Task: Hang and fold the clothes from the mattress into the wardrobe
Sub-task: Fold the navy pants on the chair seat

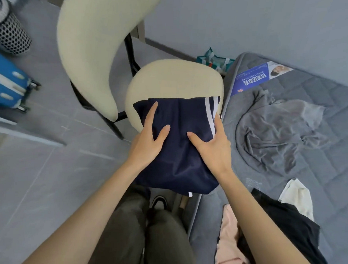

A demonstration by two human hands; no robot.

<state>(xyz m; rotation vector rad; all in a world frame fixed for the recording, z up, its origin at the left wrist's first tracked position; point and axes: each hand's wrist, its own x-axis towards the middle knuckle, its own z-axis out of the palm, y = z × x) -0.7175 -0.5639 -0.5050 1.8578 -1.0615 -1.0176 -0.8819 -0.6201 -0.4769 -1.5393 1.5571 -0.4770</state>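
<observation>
A folded navy garment (178, 158) with white side stripes lies on the seat of a cream chair (171, 80), its near end hanging over the seat's front edge. My left hand (149, 138) lies flat on its left half with straight fingers. My right hand (214, 145) presses on its right half by the stripes, thumb spread, fingers along the garment's right edge. On the grey mattress (326, 178) to the right lie a crumpled grey garment (274, 132), a black one (289, 220), a cream one (298, 195) and a pink one (230, 248).
A blue booklet (255, 77) lies at the mattress's far corner, with a green striped bag (214, 59) on the floor behind it. A blue suitcase (7, 84) and a dotted black-and-white bin (10, 35) stand at the left. Grey floor tiles surround the chair.
</observation>
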